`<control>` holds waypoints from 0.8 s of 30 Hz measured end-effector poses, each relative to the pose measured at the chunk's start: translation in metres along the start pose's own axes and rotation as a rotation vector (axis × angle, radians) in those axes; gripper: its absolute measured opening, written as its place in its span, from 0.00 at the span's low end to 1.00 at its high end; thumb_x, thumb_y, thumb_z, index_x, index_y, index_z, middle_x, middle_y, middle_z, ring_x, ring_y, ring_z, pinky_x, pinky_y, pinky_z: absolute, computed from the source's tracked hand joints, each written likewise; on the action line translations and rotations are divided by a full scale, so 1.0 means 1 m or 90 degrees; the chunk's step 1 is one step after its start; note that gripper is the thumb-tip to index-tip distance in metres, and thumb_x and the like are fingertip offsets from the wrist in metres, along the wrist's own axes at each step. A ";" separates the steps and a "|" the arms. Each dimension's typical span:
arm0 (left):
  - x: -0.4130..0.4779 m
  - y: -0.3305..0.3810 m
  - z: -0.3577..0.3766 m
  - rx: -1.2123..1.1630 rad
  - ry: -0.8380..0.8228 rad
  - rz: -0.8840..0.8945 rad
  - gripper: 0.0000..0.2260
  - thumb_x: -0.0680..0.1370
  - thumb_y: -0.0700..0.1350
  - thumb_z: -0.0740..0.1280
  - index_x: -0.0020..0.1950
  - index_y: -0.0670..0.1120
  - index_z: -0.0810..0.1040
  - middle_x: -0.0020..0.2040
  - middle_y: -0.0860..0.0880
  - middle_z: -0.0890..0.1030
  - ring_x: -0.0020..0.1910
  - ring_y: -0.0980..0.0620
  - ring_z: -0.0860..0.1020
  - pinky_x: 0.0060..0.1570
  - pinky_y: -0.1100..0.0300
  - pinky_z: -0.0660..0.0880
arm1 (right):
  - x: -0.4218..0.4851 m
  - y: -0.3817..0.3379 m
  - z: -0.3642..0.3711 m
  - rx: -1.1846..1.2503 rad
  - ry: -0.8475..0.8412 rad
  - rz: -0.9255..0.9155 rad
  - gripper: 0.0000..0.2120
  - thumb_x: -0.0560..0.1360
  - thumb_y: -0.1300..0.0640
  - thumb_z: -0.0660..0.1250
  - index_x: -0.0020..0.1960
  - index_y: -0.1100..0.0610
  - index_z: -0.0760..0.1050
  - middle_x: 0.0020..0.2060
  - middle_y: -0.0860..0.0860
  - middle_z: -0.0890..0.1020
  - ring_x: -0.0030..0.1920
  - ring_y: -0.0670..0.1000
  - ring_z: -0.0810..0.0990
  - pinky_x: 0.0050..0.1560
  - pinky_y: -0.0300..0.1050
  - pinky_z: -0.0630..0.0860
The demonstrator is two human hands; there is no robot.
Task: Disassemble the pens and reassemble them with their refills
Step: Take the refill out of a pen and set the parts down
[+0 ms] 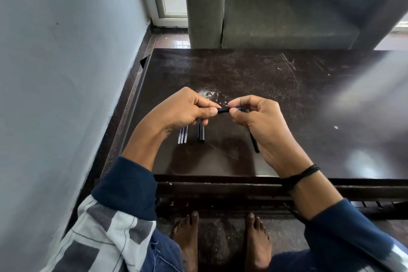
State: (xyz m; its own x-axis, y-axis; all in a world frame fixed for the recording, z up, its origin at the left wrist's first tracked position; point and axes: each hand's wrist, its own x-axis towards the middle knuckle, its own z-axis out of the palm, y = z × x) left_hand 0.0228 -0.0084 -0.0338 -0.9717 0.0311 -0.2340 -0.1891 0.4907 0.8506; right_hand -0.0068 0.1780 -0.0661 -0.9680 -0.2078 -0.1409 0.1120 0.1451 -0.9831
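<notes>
I see left hand (184, 112) and right hand (265, 127) raised, fingers curled, pinching 1 pen (223, 110) at its 9 and 3 o'clock ends; 3 refills (182, 136) lie at its 8 o'clock.

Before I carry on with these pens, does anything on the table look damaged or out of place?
The parts look tidy: three refills lie side by side, a black barrel beside them. The table itself is worn: white scuffs and flecks just beyond the pen, and long scratches near the far edge.
</notes>
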 end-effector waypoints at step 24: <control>0.001 -0.001 0.000 0.017 -0.004 0.003 0.08 0.80 0.43 0.68 0.58 0.48 0.84 0.33 0.48 0.81 0.30 0.57 0.71 0.32 0.69 0.69 | -0.002 -0.002 0.000 0.025 0.018 0.009 0.01 0.77 0.60 0.73 0.49 0.57 0.83 0.40 0.50 0.84 0.43 0.47 0.82 0.50 0.43 0.82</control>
State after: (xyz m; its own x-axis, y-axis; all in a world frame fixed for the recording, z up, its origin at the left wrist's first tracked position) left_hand 0.0222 -0.0085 -0.0345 -0.9716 0.0389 -0.2335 -0.1811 0.5130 0.8391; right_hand -0.0056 0.1781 -0.0640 -0.9722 -0.1785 -0.1515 0.1333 0.1100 -0.9850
